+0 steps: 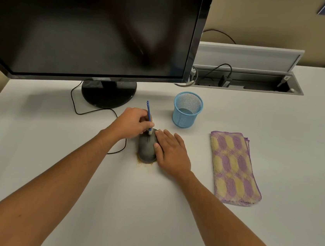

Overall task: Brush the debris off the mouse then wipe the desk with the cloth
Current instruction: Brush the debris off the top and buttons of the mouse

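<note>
My left hand (132,122) is closed in a pinch around the slim blue plastic brush (149,114), handle pointing up and away from me, pale bristles pressed on the front of the dark grey oval computer mouse (147,146) near its scroll wheel. My right hand (171,154) lies flat and open along the mouse's right flank, fingers extended and resting against the shell, gripping nothing, only steadying it. The mouse sits on the white desk (147,212) in front of the black monitor stand (108,94), its black cable (93,112) looping off to the left.

Brownish crumbs (143,162) lie on the desk touching the mouse's near edge, so I judge the brushing is well under way but not finished. To do it well, I should pull short, light strokes from the front toward me, keeping the bristles angled so grit falls into that one patch instead of scattering. The seam around the wheel probably needs the bristle tips worked in sideways. My right palm should keep the mouse from sliding without covering unbrushed surface.

The folded purple-and-yellow patterned cloth (233,167) waits untouched well to the right, below the blue mesh cup (187,111).
</note>
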`<act>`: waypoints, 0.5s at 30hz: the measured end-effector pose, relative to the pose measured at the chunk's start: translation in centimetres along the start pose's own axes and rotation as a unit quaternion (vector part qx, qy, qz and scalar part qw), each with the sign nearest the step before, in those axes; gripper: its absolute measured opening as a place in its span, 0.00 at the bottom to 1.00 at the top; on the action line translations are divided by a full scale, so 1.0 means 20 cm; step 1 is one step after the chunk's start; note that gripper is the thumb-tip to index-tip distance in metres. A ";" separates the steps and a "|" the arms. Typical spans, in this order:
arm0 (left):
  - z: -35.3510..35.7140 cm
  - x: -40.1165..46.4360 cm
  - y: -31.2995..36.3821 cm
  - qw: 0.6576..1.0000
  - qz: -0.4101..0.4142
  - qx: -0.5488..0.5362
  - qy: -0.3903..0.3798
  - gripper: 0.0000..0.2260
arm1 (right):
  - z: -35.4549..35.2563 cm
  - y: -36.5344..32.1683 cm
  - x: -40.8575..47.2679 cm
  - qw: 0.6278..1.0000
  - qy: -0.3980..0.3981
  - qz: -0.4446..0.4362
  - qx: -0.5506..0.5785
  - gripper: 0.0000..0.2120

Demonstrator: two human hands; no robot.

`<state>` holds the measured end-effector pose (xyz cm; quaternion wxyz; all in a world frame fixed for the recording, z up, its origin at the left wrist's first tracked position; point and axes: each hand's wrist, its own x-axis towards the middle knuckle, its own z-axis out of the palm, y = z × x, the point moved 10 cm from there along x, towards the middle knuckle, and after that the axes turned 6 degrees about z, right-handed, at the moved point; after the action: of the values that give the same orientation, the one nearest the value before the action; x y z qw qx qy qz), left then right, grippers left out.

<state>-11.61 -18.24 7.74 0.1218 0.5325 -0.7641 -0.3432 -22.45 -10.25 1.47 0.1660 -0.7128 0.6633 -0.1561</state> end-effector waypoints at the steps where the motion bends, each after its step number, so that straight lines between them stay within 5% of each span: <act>1: -0.01 0.01 0.00 1.000 0.004 0.007 0.019 0.09 | 0.00 0.00 0.00 1.000 0.001 0.000 0.000 0.28; 15: 0.08 -0.13 -0.04 0.999 0.033 0.009 -0.037 0.12 | 0.00 0.01 0.00 1.000 0.007 0.000 0.007 0.26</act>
<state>-10.99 -15.45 6.49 0.1002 0.4951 -0.7882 -0.3516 -22.54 -10.18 1.41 0.1664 -0.7105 0.6634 -0.1657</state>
